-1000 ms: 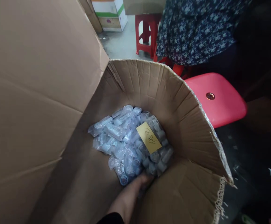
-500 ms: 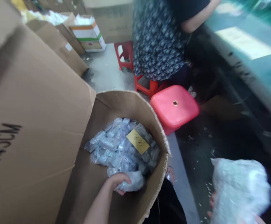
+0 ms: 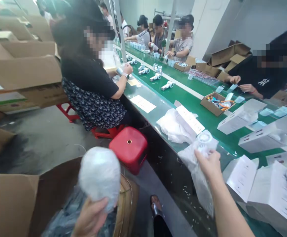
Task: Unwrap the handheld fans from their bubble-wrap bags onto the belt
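My left hand (image 3: pixel 91 215) grips a rounded bundle (image 3: pixel 99 176) in whitish plastic wrap, held up over the open carton (image 3: pixel 10 200). Blurred bagged pieces (image 3: pixel 64 210) lie inside that carton. At the bench edge my right hand (image 3: pixel 211 163) is closed on a clear plastic bag (image 3: pixel 204 191), which hangs down over the side. A white part with a round, ringed end (image 3: pixel 204 140) shows at the bag's top. Just beyond it, a crumpled white plastic bag (image 3: pixel 174 125) and a printed white box (image 3: pixel 190 120) lie on the bench.
White open boxes (image 3: pixel 244 174) crowd the right side. Several white devices (image 3: pixel 155 76) lie on the green belt (image 3: pixel 180 95), near a small tool carton (image 3: pixel 214 107). A red lidded bin (image 3: pixel 128 148) stands beside a seated co-worker (image 3: pixel 91 79). Others sit across the belt.
My view has swung up and right toward the bench. My left hand has come up out of the carton with the wrapped bundle. My right hand is now at the bench edge with a bag.
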A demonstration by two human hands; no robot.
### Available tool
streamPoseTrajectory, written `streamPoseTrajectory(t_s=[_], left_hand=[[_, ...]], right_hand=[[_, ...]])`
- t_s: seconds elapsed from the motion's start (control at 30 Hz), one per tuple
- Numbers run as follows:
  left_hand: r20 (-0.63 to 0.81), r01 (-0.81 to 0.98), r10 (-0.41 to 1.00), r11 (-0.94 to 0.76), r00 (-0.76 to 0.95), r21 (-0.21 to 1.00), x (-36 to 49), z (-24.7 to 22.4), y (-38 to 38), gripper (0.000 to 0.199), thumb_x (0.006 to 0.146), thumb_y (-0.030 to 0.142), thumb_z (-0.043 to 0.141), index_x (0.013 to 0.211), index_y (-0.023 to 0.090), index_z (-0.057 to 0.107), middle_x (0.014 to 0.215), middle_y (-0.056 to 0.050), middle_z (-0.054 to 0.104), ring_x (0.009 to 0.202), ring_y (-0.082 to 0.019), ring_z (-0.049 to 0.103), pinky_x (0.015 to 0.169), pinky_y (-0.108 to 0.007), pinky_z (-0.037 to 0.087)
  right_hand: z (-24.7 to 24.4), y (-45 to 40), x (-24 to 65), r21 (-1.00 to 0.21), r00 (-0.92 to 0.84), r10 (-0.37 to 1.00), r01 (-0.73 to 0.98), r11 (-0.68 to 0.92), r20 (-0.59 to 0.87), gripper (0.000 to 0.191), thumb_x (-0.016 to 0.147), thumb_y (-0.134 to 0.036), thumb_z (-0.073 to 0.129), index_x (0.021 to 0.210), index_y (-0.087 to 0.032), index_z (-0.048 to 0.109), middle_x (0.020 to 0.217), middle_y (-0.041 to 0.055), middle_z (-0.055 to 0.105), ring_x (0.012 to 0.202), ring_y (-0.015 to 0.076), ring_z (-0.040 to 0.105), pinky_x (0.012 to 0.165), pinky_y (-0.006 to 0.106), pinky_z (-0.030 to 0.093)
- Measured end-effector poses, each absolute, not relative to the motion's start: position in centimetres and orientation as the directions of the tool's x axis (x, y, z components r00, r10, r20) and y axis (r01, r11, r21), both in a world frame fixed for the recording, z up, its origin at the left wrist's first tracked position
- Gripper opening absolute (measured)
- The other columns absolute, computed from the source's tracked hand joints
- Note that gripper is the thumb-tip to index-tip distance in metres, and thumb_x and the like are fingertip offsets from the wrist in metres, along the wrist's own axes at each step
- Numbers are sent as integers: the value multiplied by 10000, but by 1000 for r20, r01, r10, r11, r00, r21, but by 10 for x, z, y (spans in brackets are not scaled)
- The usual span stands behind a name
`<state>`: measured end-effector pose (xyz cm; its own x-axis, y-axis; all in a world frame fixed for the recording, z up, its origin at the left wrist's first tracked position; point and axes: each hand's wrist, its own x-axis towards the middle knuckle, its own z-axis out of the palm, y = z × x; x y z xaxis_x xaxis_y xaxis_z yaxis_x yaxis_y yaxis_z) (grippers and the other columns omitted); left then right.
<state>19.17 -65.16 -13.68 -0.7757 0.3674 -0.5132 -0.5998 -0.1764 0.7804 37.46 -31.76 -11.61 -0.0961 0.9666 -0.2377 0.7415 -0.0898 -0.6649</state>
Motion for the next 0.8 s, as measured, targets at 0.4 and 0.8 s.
streamPoseTrajectory(t_s=[0.4, 0.8], left_hand=[[-273, -704, 843, -163, -463, 692, 270, -118, -555, 963, 478, 491, 831, 1359, 289, 500, 1276, -114, 628, 1196, -401, 559, 982, -522, 457], [-161, -991, 980, 126, 116, 49, 295, -132, -574, 682, 751, 687, 491, 715, 35, 689, 366, -16, 468, 228, -29, 233, 261, -178, 70]], right_hand=[[-91, -282, 357, -513, -247, 952, 849, 123, -179, 558, 833, -446, 523, 1264, -93, 557, 1354, 288, 479, 1249, 411, 489, 1022, 509, 376], [-80, -454, 362, -673, -811, 370, 38, -739, -453, 682, 638, -424, 833, 1218, -198, 555, 1033, 76, 709, 851, 243, 683, 763, 346, 518]])
